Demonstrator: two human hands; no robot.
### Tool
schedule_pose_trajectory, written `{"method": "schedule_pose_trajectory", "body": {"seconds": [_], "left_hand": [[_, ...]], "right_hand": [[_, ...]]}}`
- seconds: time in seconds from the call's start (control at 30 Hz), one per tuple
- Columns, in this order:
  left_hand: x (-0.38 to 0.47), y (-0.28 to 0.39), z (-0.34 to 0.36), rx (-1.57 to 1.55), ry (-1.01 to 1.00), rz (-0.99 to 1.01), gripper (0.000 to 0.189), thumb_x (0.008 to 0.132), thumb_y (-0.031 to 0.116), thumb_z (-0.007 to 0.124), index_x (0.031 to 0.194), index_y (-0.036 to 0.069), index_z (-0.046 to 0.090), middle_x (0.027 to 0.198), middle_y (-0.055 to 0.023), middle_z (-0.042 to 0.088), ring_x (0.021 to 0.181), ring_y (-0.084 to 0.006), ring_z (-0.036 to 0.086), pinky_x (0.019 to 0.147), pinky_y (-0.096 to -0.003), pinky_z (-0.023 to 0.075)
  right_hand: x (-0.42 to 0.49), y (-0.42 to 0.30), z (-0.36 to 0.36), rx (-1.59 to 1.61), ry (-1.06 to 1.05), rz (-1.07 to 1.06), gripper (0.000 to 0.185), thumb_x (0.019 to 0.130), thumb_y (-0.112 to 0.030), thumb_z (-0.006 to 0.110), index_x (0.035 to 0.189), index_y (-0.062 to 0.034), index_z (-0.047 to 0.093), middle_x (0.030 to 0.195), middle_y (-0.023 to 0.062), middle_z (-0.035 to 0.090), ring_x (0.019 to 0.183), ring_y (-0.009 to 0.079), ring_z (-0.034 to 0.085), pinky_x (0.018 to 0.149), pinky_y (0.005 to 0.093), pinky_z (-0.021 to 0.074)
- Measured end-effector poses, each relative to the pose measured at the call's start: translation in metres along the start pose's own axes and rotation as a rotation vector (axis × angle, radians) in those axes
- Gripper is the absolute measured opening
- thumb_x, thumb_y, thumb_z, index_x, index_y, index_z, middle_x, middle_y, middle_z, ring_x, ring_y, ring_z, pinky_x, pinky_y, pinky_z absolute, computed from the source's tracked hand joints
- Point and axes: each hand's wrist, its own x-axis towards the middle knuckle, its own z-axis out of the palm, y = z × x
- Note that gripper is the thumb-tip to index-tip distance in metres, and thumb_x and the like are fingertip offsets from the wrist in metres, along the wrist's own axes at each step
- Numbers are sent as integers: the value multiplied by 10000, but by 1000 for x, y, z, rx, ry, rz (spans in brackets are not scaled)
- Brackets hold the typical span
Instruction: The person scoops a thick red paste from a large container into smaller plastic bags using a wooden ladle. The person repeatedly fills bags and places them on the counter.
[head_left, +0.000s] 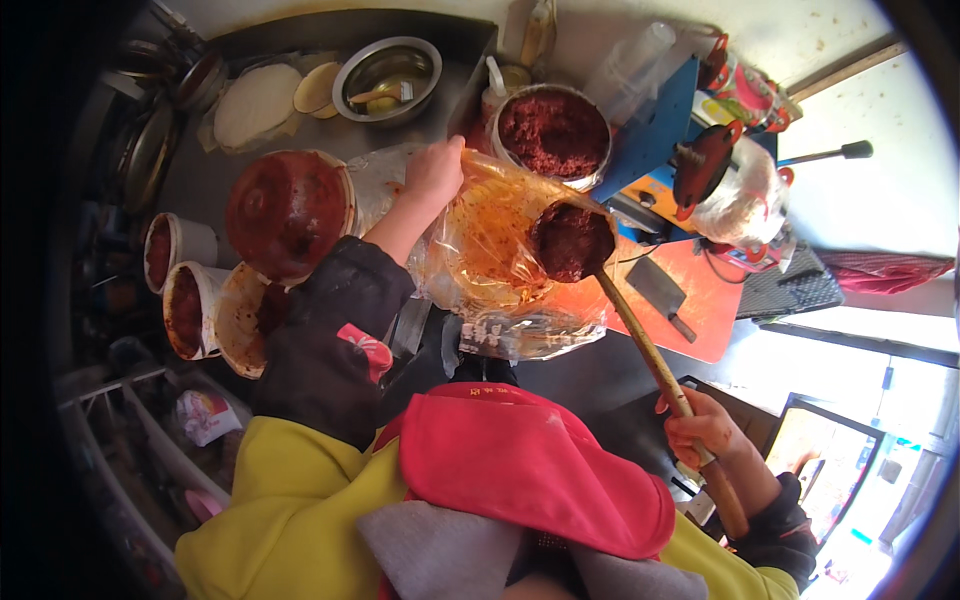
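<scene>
My left hand (437, 171) pinches the upper edge of a clear plastic bag (491, 225), whose walls are smeared with orange-red oil. In my right hand (701, 429) is the long wooden handle of a ladle (660, 367). Its bowl is full of dark red paste (574, 244) and lies against the bag's right side; whether it is inside the bag cannot be told. Behind the bag stands a white tub (596, 178) filled with coarse dark red paste (553, 131). A large red-stained basin (289, 214) sits left of my left forearm.
Several paste-stained white buckets (196, 311) stand at the left. A steel bowl (429, 56) holds yellowish liquid and a brush (386, 94). Flat dough rounds (256, 105) lie beside it. At right, a cleaver (656, 289) rests on an orange cutting board (716, 300), near a blue machine (652, 135).
</scene>
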Motion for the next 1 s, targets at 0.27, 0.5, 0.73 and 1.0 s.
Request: {"method": "schedule_pose_trajectory", "body": {"seconds": [0.27,0.5,0.73,1.0], "left_hand": [[-20,6,-23,-412,-251,-116,242,704,109,638,930,46,577,839,-138,633,768,-268,615,661,-340,472],[-26,39,1,-621,-435,19,219,794,112,603,992,18,616,748,-57,645,535,-84,497,508,-253,407],[-16,55,-29,-719,-216,131,203,860,119,524,1023,48,624,545,-22,521,444,-37,437,413,-226,350],[-28,58,-55,-693,-178,287,194,804,76,570,986,52,631,810,-170,626,618,-154,594,574,-264,455]], "right_hand": [[-6,5,-7,329,-151,26,208,791,25,446,994,-6,418,514,27,351,313,130,373,283,256,313],[11,18,-4,342,-239,186,206,821,11,424,1025,-18,423,525,23,345,321,122,378,280,258,318],[22,33,-10,523,-415,275,211,841,-29,425,1053,-23,423,530,18,357,334,119,391,297,257,342],[29,50,-7,692,-449,216,223,852,-38,411,1075,-27,411,538,7,362,339,122,394,299,263,341]]}}
